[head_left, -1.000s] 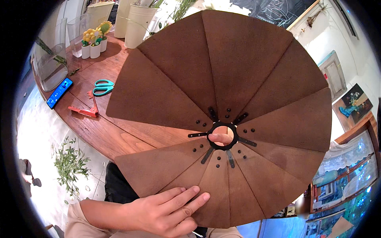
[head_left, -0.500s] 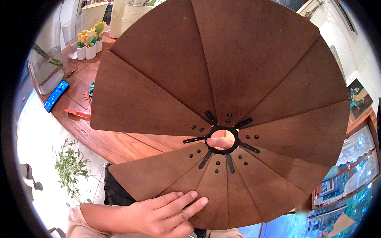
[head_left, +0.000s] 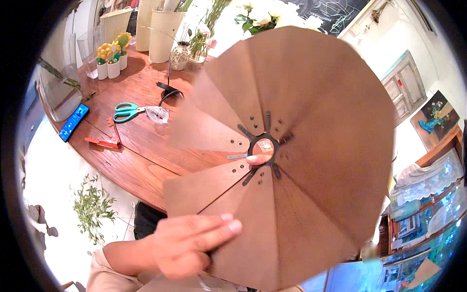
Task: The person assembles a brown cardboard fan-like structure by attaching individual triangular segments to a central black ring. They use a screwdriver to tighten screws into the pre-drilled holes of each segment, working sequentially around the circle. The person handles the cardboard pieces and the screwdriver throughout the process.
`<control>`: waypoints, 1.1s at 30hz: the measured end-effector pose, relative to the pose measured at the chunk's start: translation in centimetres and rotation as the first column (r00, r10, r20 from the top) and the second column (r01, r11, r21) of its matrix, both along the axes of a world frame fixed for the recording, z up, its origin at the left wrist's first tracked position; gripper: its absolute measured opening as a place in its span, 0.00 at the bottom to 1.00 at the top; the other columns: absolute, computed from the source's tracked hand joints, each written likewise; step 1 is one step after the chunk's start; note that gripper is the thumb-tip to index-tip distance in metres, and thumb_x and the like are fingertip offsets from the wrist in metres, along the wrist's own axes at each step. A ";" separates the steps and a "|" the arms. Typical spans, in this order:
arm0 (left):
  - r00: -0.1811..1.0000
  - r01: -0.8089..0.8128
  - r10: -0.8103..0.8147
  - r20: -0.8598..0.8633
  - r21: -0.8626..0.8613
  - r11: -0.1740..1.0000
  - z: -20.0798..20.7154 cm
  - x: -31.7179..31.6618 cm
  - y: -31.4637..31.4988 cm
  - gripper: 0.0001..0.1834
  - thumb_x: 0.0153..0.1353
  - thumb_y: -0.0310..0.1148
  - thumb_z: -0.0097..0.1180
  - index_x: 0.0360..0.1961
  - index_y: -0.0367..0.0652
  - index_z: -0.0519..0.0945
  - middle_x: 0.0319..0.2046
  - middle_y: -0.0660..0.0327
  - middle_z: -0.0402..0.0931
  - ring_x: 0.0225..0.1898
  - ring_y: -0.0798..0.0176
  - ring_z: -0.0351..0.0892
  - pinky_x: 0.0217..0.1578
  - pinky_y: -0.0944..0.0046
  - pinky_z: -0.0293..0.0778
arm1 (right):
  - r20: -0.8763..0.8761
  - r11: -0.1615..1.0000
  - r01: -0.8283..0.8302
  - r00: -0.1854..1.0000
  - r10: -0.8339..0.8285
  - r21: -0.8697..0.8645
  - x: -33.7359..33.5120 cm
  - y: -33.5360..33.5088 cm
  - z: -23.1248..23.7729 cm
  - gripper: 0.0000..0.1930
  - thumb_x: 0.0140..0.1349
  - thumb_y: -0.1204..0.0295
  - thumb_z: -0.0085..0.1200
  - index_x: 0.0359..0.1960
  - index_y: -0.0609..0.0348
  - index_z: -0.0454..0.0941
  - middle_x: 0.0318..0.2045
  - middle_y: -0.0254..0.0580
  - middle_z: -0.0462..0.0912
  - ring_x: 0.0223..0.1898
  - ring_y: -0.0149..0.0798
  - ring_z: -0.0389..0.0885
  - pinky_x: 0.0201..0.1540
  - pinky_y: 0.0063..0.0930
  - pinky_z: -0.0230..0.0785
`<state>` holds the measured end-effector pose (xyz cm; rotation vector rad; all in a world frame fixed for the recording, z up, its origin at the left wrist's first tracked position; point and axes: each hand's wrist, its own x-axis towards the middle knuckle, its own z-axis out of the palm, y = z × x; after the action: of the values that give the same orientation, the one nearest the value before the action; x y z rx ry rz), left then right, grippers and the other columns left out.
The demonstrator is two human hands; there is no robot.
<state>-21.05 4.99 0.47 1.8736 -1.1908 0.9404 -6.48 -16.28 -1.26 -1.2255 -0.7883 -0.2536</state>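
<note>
A wide, round fan of overlapping brown wood-look blades (head_left: 335, 146) is held up before me, covering the middle of the head view. Its blades meet at a black ring (head_left: 276, 155) with short slotted metal arms and small dark fastener dots. On the left side a wedge-shaped gap between two blades lets the table show through. My left hand (head_left: 187, 243), slightly blurred, grips the lower left blades, two fingers stretched across the front and its thumb hidden. One finger of my right hand (head_left: 261, 159) shows through the ring; the blades hide the rest.
On the wooden table (head_left: 146, 170) lie teal-handled scissors (head_left: 127, 112), a red-orange tool (head_left: 109, 141) and a phone (head_left: 74, 122). Small potted toy flowers (head_left: 113, 68), a cream bucket (head_left: 164, 36) and vases stand behind. Leafy cuttings (head_left: 92, 209) lie on the floor.
The fan of blades has tilted and appears smaller, its top lower, uncovering scissors and vases behind. Its gap has narrowed at the outer edge. My left hand has moved slightly up and left.
</note>
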 end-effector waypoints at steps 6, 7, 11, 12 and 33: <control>0.797 -0.463 -0.187 -0.574 -0.780 0.421 0.5 1.4 0.6 0.23 0.56 0.21 0.65 0.54 0.34 0.76 0.47 0.55 0.83 0.48 0.57 0.85 0.52 0.58 0.80 | 0.231 0.958 0.189 0.963 -0.138 -0.216 0.3 -0.1 0.9 0.22 0.57 0.84 0.71 0.27 0.54 0.63 0.51 0.47 0.83 0.48 0.36 0.77 0.54 0.29 0.70; 0.774 -0.451 -0.362 -0.520 -0.854 0.262 0.8 2.3 1.0 0.24 0.55 0.20 0.64 0.55 0.34 0.76 0.47 0.56 0.83 0.49 0.60 0.84 0.53 0.58 0.80 | 0.239 0.941 0.226 0.957 -0.166 -0.252 0.3 0.1 1.3 0.21 0.56 0.83 0.71 0.28 0.55 0.64 0.49 0.47 0.83 0.47 0.37 0.75 0.54 0.29 0.69; 0.609 -0.536 -0.620 -0.495 -0.833 0.139 -0.4 4.5 1.3 0.22 0.61 0.27 0.61 0.57 0.35 0.75 0.50 0.52 0.83 0.50 0.54 0.85 0.55 0.53 0.82 | 0.320 0.868 0.360 0.913 -0.253 -0.341 0.6 0.1 1.3 0.18 0.51 0.77 0.76 0.31 0.58 0.72 0.38 0.43 0.84 0.45 0.43 0.74 0.49 0.37 0.71; 0.606 -0.541 -0.616 -0.504 -0.829 0.145 -1.2 4.9 1.4 0.22 0.61 0.27 0.61 0.57 0.35 0.75 0.50 0.52 0.83 0.50 0.54 0.85 0.55 0.53 0.82 | 0.237 0.857 0.328 0.939 -0.249 -0.397 0.6 -0.1 1.1 0.18 0.51 0.74 0.76 0.31 0.56 0.73 0.36 0.41 0.82 0.49 0.44 0.73 0.54 0.39 0.66; 0.585 -0.476 0.277 -0.762 -0.047 0.878 -4.3 6.3 5.8 0.25 0.69 0.18 0.53 0.68 0.37 0.73 0.31 0.69 0.70 0.26 0.76 0.64 0.27 0.73 0.62 | 0.365 0.666 0.322 0.927 -0.080 -0.673 2.2 0.4 -1.6 0.16 0.56 0.67 0.71 0.31 0.54 0.72 0.33 0.38 0.75 0.44 0.46 0.74 0.63 0.46 0.55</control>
<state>-14.80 10.79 -3.79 2.0220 -0.1509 0.3913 -4.28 -15.86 -2.84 -2.0846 -1.0745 -0.3362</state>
